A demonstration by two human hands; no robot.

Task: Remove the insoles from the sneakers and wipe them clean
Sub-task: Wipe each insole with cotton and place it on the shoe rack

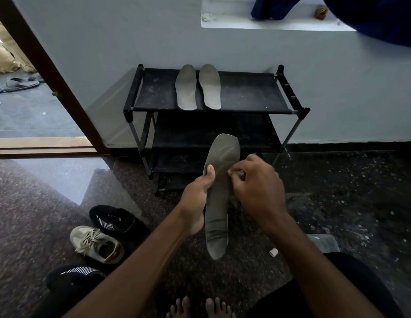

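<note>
Three grey insoles are seen, and one of them, the held insole (pixel 219 203), is kept in the air in front of a black shoe rack (pixel 245 92). Its long axis runs almost straight away from the person, leaning slightly to the right at the far end. The broad forefoot end points up and away toward the rack, while the narrower, creased heel end points down toward the person's bare feet (pixel 199 306). Its upper face is turned to the camera.

The insole is gripped along its left edge by the left hand (pixel 197 198), near the middle of its length. The thumb is laid on the upper face; the fingers are hidden behind. The forearm is stretched forward from lower left.

The right hand (pixel 257 184) is set against the right edge of the forefoot part, with the back of the hand shown and the fingers curled inward. Whether something is pinched in those fingers cannot be told.

The other two insoles, a left one (pixel 186 88) and a right one (pixel 210 87), are laid side by side on the rack's top shelf, lengthwise toward the wall.

On the floor to the left, a black striped sneaker (pixel 115 220), a beige sneaker (pixel 96 243) and a second black sneaker (pixel 73 275) are placed close together. A small white object (pixel 273 252) is seen on the floor at the right.
</note>
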